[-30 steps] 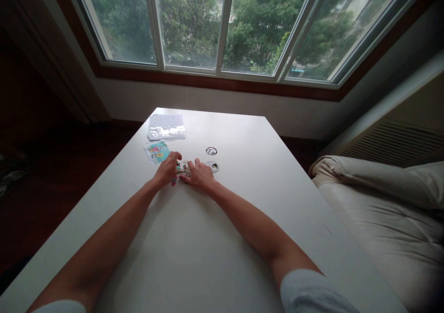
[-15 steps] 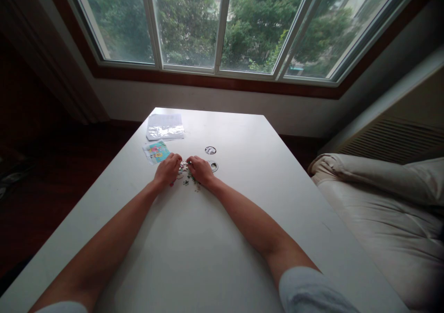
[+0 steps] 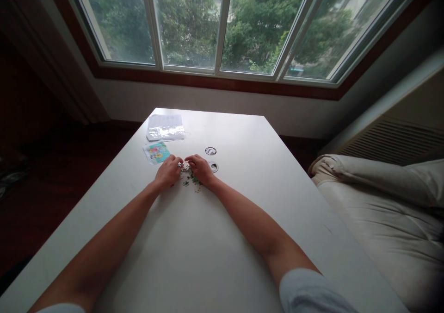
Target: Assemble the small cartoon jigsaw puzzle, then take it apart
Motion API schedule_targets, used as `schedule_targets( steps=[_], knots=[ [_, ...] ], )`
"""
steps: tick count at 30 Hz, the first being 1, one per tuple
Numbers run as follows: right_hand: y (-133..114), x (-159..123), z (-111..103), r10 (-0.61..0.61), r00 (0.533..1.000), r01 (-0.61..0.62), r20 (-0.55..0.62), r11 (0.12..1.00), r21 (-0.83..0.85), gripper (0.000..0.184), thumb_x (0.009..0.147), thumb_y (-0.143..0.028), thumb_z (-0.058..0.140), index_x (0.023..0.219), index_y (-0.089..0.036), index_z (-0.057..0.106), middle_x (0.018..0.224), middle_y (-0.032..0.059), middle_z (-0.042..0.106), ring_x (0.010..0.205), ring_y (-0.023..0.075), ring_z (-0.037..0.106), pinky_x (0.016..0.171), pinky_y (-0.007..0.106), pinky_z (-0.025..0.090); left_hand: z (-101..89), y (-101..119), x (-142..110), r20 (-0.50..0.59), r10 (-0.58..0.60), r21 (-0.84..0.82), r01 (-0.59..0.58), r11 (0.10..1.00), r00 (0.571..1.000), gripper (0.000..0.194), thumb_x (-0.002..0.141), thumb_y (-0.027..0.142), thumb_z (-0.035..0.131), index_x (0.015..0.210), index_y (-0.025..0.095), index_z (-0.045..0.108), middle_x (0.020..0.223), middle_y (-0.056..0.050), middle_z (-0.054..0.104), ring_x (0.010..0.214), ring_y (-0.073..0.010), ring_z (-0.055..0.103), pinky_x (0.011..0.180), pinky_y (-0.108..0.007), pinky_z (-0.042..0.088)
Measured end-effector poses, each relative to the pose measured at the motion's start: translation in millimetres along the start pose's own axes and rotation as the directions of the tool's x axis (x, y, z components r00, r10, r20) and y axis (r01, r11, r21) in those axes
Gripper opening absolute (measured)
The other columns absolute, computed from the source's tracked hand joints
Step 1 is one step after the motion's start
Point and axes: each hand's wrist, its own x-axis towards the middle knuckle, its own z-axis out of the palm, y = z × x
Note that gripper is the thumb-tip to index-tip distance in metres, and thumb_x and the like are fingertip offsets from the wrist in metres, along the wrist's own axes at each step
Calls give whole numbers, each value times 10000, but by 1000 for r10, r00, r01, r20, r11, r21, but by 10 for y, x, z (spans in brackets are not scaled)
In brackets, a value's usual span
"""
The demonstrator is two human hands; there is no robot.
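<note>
A small heap of jigsaw puzzle pieces (image 3: 186, 167) lies on the white table, pale ones at the far side and darker green ones nearer me. My left hand (image 3: 169, 171) rests at the heap's left edge, its fingers curled in, with a puzzle piece at thumb and fingertips. From the right, my right hand (image 3: 200, 169) arches over the pieces, fingers bent and apart from the thumb, their tips above the pale ones. Part of the heap is hidden beneath this hand. Beyond my left hand lies a colourful picture card (image 3: 157, 153) on a blue ground.
A clear plastic sleeve with papers (image 3: 165, 127) lies at the table's (image 3: 222, 248) far left corner. Two round fittings, one a dark-rimmed disc (image 3: 210, 151), the other a ringed hole (image 3: 214, 167), sit right of the heap. A pale sofa (image 3: 378, 202) stands along the right.
My right hand's fingers have stretched slightly forward and left over the heap. More pale pieces now show between the hands. My left hand has barely shifted.
</note>
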Motion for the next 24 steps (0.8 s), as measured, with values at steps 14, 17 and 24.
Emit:
schedule_targets(
  steps=[14,17,24],
  knots=[
    [-182,-15,-66,58,996,-61,64,998,36,406,817,-42,505,1132,-226,684,1139,42,637,1038,169,609,966,280,477,-69,-44,-14,84,-1,78,-6,997,996,269,951,322,530,1187,242,630,1031,-79,615,982,-253,614,826,-335,463],
    [-155,-2,-49,76,997,-78,31,992,95,370,826,-77,519,1126,-220,683,1112,39,650,975,157,624,929,281,498,-73,-43,-17,78,-7,34,4,999,997,243,939,315,551,1157,253,638,1029,-64,633,949,-235,624,810,-321,459],
    [6,28,36,195,981,-186,11,913,363,379,823,-189,525,1177,-231,656,988,0,648,685,91,609,680,224,515,-81,-33,-3,82,-20,3,20,1000,996,163,925,327,570,1041,232,635,970,-55,656,882,-223,623,747,-311,440]
  ],
)
